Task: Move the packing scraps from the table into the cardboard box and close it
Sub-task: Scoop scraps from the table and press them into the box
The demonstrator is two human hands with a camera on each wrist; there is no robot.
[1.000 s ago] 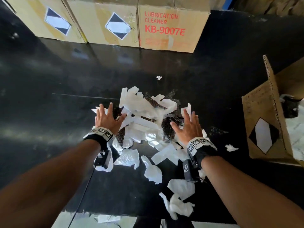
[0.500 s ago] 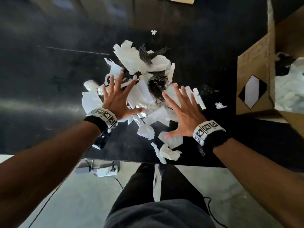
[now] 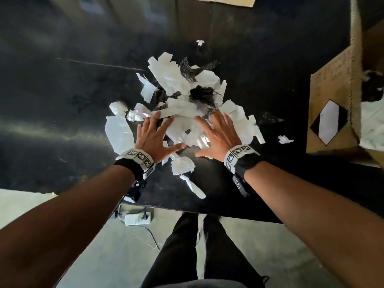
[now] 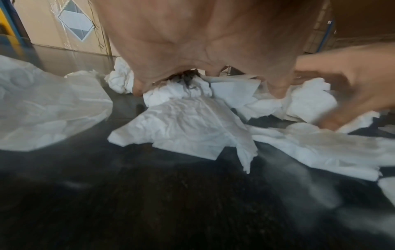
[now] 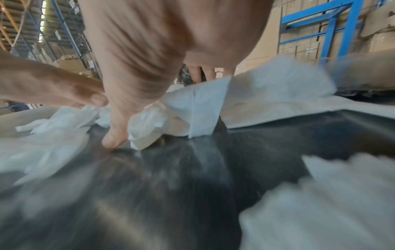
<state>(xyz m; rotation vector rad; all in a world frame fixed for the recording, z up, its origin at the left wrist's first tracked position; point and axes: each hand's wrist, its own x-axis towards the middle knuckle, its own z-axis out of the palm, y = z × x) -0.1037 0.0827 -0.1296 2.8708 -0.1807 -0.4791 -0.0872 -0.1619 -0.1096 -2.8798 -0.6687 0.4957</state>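
Observation:
A heap of white paper scraps (image 3: 182, 109) mixed with black mesh pieces (image 3: 200, 94) lies on the black table (image 3: 62, 100). My left hand (image 3: 154, 135) lies flat with spread fingers on the heap's near left side. My right hand (image 3: 220, 134) lies flat with spread fingers on its near right side. Neither hand grips anything. The open cardboard box (image 3: 332, 113) stands at the right and holds white and black scraps. In the left wrist view my left hand's fingertips (image 4: 136, 89) press crumpled paper (image 4: 181, 126). In the right wrist view my right hand's thumb (image 5: 113, 138) touches the table beside a paper wad (image 5: 147, 133).
Loose scraps lie apart: a small one (image 3: 200, 42) far back, one (image 3: 285, 139) near the box, a long piece (image 3: 118, 129) at left, more (image 3: 192, 187) by the front edge. Another cardboard box (image 4: 64, 25) stands at the back. A power strip (image 3: 138, 218) lies on the floor.
Both hands have drawn closer together over the heap's near side, pulling scraps toward the table's front edge. The view has tilted down, so the back boxes left the picture.

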